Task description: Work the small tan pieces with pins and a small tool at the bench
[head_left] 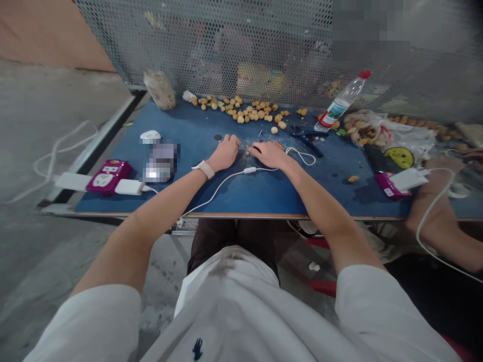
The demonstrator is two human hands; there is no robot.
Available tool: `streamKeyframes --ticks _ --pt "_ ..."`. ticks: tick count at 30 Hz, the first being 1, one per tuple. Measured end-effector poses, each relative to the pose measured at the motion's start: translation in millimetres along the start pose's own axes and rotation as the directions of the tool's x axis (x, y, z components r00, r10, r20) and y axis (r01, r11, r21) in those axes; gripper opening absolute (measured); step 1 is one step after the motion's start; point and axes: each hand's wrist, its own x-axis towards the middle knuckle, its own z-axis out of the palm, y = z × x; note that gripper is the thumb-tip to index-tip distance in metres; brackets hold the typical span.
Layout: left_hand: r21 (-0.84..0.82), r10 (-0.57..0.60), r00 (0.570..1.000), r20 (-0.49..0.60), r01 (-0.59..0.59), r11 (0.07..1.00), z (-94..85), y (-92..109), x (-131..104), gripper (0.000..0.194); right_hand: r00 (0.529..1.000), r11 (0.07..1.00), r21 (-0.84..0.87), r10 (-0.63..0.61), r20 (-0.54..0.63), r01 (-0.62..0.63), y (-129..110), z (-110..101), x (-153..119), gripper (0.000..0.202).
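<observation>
Two bare hands worked close together over a blue tabletop (260, 196), the left hand (223, 152) and the right hand (267, 153) apart by only a narrow gap. A small tan piece (237, 143) showed at the left fingertips, on the side facing the right hand; whether the curled fingers gripped it or merely touched it could not be told. The right hand's fingers bent down toward small crumbs on the table, and its grip, too, could not be made out, the knuckles hiding whatever lay beneath. Behind both hands, along a perforated metal screen (188, 55), spread dozens of round tan fruits (261, 115), too crowded for an exact count, with one stray fruit (352, 179) well apart at the right. One pair of pliers (313, 146) with dark blue handles lay beyond the right hand, near one tilted plastic bottle (341, 105) with a red cap. Two purple power sockets (108, 177) sat at opposite ends, each with a white plug; one white cable (221, 183) with an inline switch ran under the right forearm. One bag (160, 90) stood at the back left and another, of clear plastic, lay at right. A pixelated object (162, 162) at left was unreadable, and a second person's arm (433, 211) was cut off by the right edge.
</observation>
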Motion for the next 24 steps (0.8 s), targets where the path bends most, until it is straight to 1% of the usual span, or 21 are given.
streamKeyframes --ticks 5,11,14,17,21,24 --pt "0.003 0.037 0.999 -0.002 -0.037 0.999 -0.6 -2.9 0.1 0.036 1.000 1.000 -0.006 -0.016 -0.011 0.016 1.6 -0.4 -0.5 0.052" --pt "0.016 0.009 1.000 0.027 -0.010 1.000 -3.4 1.9 -1.4 0.034 1.000 1.000 -0.002 -0.024 -0.013 0.024 3.7 1.0 -0.2 0.056" --pt "0.060 -0.002 0.999 0.039 0.000 0.998 -5.6 5.9 -3.0 0.031 1.000 1.000 -0.007 -0.027 -0.013 0.027 2.4 -0.1 -0.5 0.053" --pt "0.102 -0.001 0.998 0.062 -0.006 0.995 -9.4 10.0 -5.1 0.030 1.000 1.000 -0.016 -0.011 0.011 0.011 -1.5 -3.3 -1.8 0.048" --pt "0.102 0.000 0.997 0.074 -0.008 0.995 -12.8 12.8 -6.6 0.027 1.000 1.000 -0.020 0.003 0.027 -0.002 -4.9 -5.8 -2.5 0.048" --pt "0.094 -0.005 0.998 0.059 0.000 0.996 -10.0 9.9 -5.2 0.029 1.000 1.000 -0.015 0.005 0.020 -0.005 -2.6 -4.3 -1.2 0.050"
